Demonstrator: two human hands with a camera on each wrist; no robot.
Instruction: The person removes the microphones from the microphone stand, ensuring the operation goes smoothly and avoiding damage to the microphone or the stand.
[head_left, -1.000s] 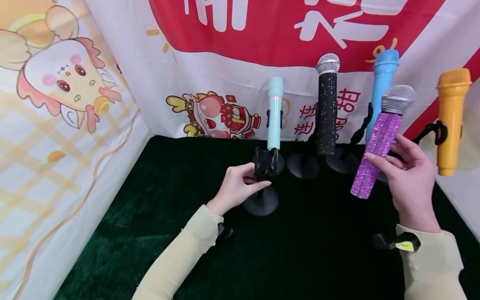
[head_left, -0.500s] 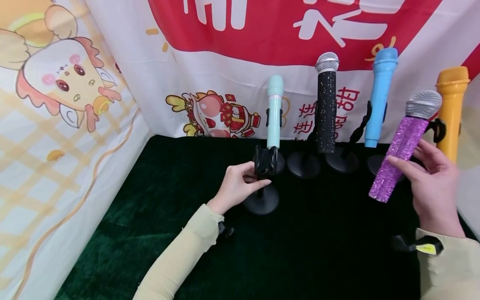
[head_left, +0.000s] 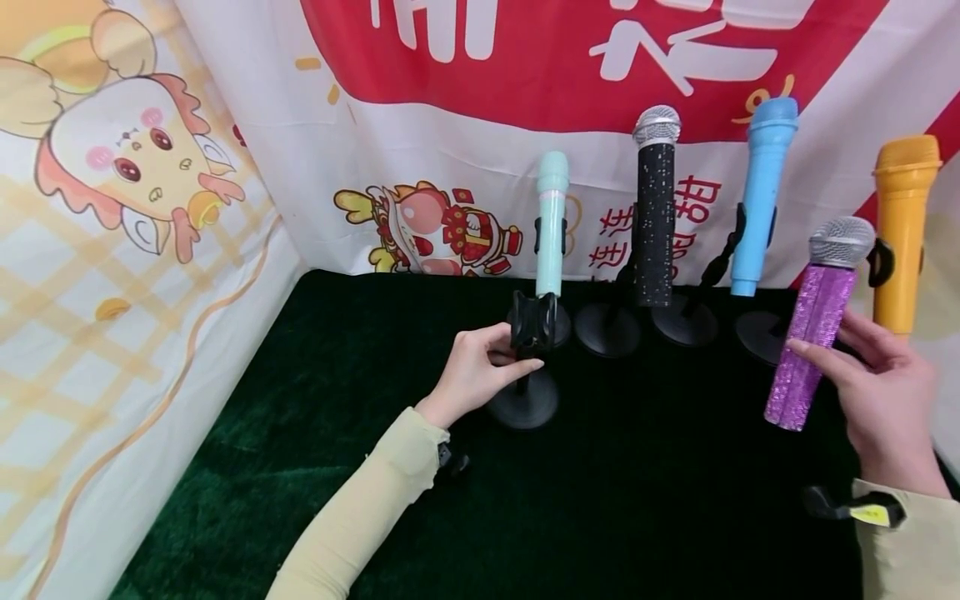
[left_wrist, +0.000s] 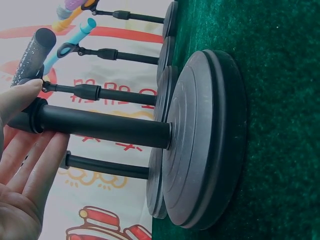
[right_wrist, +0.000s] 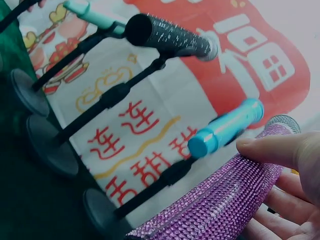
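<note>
In the head view my left hand (head_left: 480,367) pinches the post of a black microphone stand (head_left: 525,404) between thumb and fingers. The stand's round base sits on the green cloth, and its clip holds no microphone. The left wrist view shows the thumb and fingers around the upper post (left_wrist: 105,125). At the right, my right hand (head_left: 888,400) grips a purple glittery microphone (head_left: 810,342) by its handle, silver mesh head up, tilted slightly right and raised off the cloth. Rhinestones on the purple handle (right_wrist: 215,200) show closely in the right wrist view.
Behind stand a mint microphone (head_left: 551,225), a black speckled microphone (head_left: 655,225), a blue microphone (head_left: 761,200) and an orange microphone (head_left: 903,233) on black stands. Dark green cloth (head_left: 600,517) covers the table. A printed curtain (head_left: 450,142) hangs at the back.
My right hand has carried the purple microphone to the right and lower, from in front of the blue microphone to beside the orange one. The left hand stays at the stand.
</note>
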